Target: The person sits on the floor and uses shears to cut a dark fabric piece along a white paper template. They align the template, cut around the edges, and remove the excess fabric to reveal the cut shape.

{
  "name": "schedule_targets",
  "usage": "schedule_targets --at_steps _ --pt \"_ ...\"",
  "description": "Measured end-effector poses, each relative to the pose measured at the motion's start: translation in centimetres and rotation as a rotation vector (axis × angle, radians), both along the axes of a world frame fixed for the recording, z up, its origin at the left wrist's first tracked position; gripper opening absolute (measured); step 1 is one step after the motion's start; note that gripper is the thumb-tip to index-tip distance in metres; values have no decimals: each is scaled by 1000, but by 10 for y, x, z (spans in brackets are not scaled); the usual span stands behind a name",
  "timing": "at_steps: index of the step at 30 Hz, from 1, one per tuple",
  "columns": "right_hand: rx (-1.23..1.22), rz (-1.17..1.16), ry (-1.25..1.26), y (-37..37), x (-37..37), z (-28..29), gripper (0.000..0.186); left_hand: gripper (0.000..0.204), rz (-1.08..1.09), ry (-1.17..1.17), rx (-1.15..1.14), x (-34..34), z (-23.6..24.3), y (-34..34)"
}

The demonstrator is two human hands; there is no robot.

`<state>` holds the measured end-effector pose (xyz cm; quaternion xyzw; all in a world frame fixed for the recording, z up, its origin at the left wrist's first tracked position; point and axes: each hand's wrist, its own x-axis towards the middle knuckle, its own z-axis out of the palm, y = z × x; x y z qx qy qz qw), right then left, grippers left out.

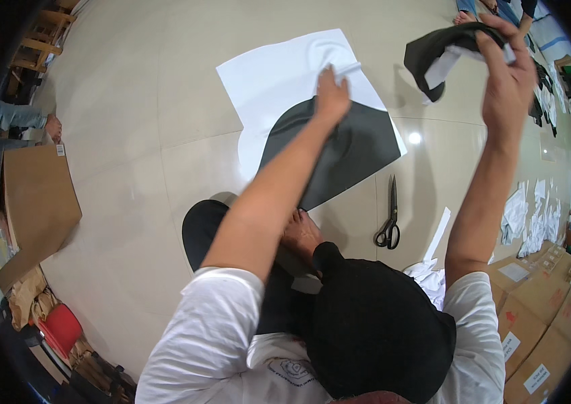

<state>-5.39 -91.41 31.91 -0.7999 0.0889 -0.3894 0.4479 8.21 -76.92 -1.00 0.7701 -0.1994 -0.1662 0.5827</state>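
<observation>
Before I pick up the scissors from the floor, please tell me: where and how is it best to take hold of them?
Probably by the looped handles, coming down from the person's side. The scissors lie on the floor with the loops toward the person and the blades pointing away, so this approach should stay clear of the edges.
</observation>
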Motion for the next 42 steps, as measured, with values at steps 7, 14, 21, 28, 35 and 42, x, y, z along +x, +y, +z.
schedule_targets --at_steps 7,14,21,28,35,42 --pt "114 -222 -32 61 -55 54 43 79 -160 -590 888 81 -16 166" --pt "68 315 158 73 -40 58 40 80 -207 -792 1013 182 -20 206" --pt "193 560 322 127 -2 6 31 82 -303 -75 -4 140 71 139" --pt "242 331 257 129 39 -50 27 28 -567 -142 -5 1 245 171" --pt "916 71 360 127 0 -213 60 38 -188 496 -437 -25 265 185" --pt "1874 658 205 238 -41 -285 83 39 94 803 -955 -69 289 227"
